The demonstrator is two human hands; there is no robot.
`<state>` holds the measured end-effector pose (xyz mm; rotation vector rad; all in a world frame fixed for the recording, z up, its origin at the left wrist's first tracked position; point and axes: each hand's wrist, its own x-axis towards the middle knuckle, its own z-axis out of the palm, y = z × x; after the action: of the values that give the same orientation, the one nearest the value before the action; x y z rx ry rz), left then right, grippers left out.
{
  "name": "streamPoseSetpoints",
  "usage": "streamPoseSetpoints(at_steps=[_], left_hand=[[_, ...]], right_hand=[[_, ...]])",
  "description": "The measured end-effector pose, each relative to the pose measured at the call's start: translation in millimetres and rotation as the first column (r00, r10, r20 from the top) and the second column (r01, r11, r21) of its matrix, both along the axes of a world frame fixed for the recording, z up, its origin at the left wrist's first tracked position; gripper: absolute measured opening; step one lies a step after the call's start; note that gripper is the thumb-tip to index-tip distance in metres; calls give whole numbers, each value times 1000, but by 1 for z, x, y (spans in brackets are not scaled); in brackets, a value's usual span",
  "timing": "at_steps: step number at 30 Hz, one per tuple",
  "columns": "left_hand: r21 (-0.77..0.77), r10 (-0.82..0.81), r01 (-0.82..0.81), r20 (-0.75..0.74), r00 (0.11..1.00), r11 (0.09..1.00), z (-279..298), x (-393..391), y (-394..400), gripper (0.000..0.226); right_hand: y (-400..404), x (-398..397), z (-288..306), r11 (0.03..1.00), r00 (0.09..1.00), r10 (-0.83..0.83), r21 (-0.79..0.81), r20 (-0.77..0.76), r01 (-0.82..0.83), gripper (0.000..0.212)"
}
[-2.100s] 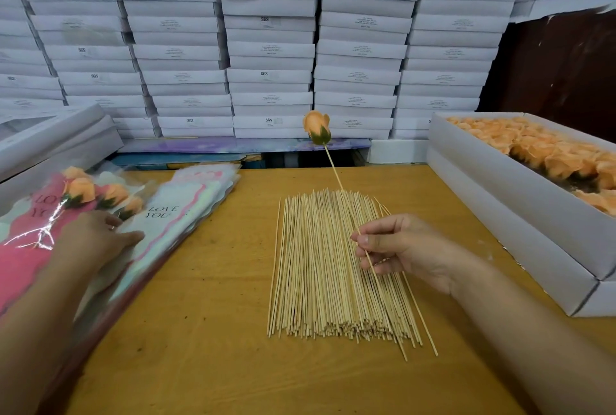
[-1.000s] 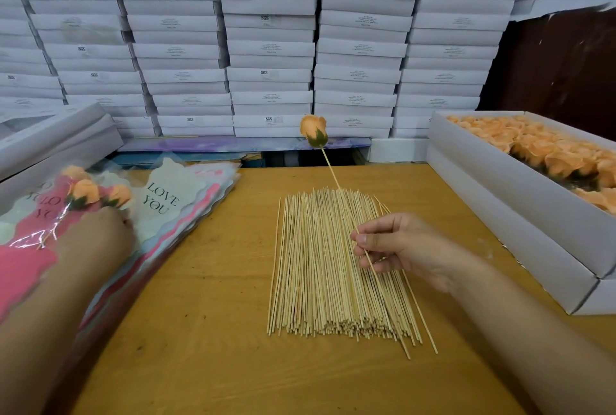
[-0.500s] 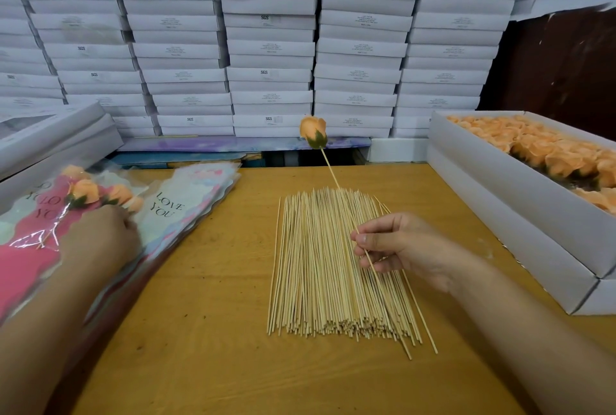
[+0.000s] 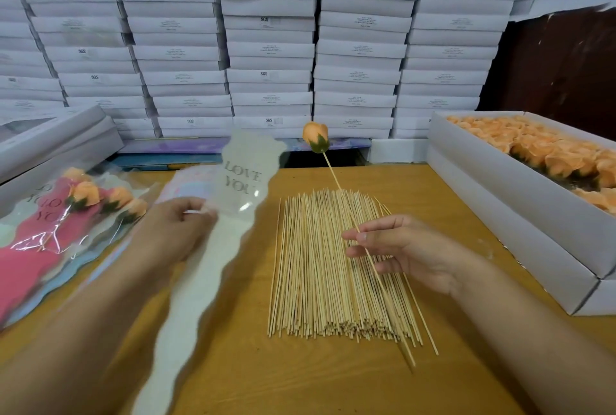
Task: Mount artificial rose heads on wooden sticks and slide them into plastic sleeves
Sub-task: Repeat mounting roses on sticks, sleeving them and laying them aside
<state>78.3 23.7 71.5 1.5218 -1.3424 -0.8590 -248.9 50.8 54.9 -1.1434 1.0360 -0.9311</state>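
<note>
My right hand pinches a thin wooden stick topped with an orange rose head, held tilted over the pile of loose sticks on the wooden table. My left hand pinches the edge of a pale plastic sleeve printed "LOVE YOU", lifted off the stack and blurred, just left of the stick pile. Several finished roses in sleeves lie at the left on the stack of sleeves.
A white box full of orange rose heads stands on the right, its wall close to my right forearm. White flat boxes are stacked as a wall behind the table. More boxes sit at the far left.
My left hand has pulled one pale sleeve off the stack and carried it right toward the stick pile. My right hand and the rose on its stick have stayed put.
</note>
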Motion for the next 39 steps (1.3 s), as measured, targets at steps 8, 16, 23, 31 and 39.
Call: streamPoseSetpoints(at_steps=[8,16,23,31,39], left_hand=[[220,-170,286,-429,887,933,-39,-69,38,11],[206,-252,343,-369,895,916,-47,-78,53,14],[241,-299,386,-331,895,890,-44,-77,47,16],[216,-307,477,-531,789,852,-19,-79,22,40],[241,-279,417,-450,848,877,-29,-94,24,24]], right_hand=[[-3,0,-3,993,978,-115,-15,173,120,43],[-6,1,-6,971,958,-227,-39,174,237,42],[-3,5,-6,971,965,-225,-50,134,234,38],[4,22,-9,992,989,-106,-49,103,112,18],[5,23,-7,987,980,-159,-17,122,162,21]])
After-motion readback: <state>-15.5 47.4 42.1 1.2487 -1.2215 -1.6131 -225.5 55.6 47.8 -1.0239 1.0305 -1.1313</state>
